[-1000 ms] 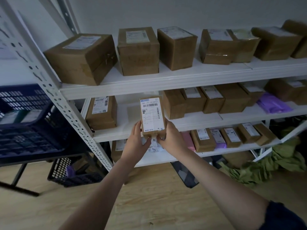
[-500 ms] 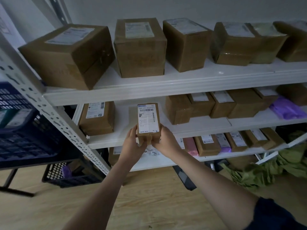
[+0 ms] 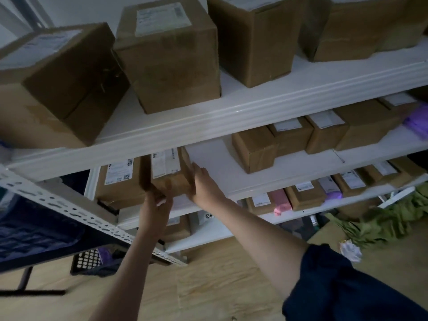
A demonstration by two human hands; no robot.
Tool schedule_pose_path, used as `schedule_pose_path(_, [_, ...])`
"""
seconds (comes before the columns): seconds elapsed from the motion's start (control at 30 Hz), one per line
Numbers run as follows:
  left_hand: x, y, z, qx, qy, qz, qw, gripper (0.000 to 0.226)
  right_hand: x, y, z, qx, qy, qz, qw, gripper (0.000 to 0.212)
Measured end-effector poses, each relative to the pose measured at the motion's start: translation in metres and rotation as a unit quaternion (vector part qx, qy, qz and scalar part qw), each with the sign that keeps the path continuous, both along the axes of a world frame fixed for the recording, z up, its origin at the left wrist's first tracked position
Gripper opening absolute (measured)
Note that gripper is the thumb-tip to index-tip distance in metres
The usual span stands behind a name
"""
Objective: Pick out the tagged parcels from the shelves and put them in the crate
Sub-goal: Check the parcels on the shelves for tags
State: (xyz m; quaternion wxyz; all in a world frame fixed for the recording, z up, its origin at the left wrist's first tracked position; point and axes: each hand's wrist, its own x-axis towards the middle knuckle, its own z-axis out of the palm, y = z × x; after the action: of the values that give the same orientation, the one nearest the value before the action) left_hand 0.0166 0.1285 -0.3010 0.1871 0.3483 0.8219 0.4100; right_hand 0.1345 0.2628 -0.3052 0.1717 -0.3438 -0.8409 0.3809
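A small brown parcel (image 3: 170, 173) with a white shipping label lies on the middle shelf (image 3: 231, 181), right beside another labelled brown parcel (image 3: 118, 181) on its left. My left hand (image 3: 155, 205) grips the small parcel's near left corner from below. My right hand (image 3: 201, 184) lies against its right side with the fingers stretched along it. A dark blue crate (image 3: 30, 228) sits at the far left, beyond the shelf post.
Large brown boxes (image 3: 171, 56) fill the top shelf. More small parcels (image 3: 284, 140) and a purple bag (image 3: 416, 121) occupy the middle shelf's right part. The lowest shelf holds brown and pink packets (image 3: 281, 201). A black basket (image 3: 92, 262) and green cloth (image 3: 382, 223) lie on the wooden floor.
The small parcel went from upright in front of the shelf to lying flat on the middle shelf, further left beside the other parcel. The camera moved closer and lower.
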Motion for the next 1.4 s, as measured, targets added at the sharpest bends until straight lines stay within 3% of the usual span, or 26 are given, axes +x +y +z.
schedule_pose_path(0.13, [0.032, -0.024, -0.018, -0.006, -0.007, 0.021, 1.0, 0.053, 0.032, -0.012, -0.007, -0.01, 0.0, 0.02, 1.0, 0.091])
schedule_pose_path(0.23, [0.062, -0.031, -0.02, -0.025, 0.032, 0.033, 0.999, 0.044, 0.077, -0.012, -0.009, -0.012, 0.024, 0.01, 1.0, 0.085])
schedule_pose_path(0.43, [0.116, 0.003, -0.013, -0.061, 0.13, -0.1, 0.985, 0.04, 0.183, 0.022, -0.009, 0.024, 0.027, -0.099, 0.994, 0.063])
schedule_pose_path(0.57, [0.144, 0.041, -0.006, -0.049, 0.14, -0.125, 0.981, 0.042, 0.225, 0.065, -0.006, 0.017, -0.012, -0.157, 0.987, 0.065])
schedule_pose_path(0.93, [0.176, 0.14, -0.008, -0.127, 0.159, -0.116, 0.972, 0.057, 0.21, 0.13, -0.002, -0.041, -0.041, -0.077, 0.995, 0.075])
schedule_pose_path(1.1, [0.183, 0.157, -0.006, -0.13, 0.133, -0.093, 0.978, 0.05, 0.195, 0.14, -0.002, -0.04, -0.037, -0.068, 0.996, 0.041])
schedule_pose_path(1.2, [0.192, 0.153, -0.005, -0.12, 0.116, -0.09, 0.982, 0.052, 0.195, 0.135, -0.004, -0.012, -0.027, -0.078, 0.997, 0.031])
schedule_pose_path(1.4, [0.197, 0.129, -0.015, -0.064, 0.179, -0.098, 0.977, 0.036, 0.207, 0.119, -0.001, 0.088, 0.007, -0.067, 0.994, 0.055])
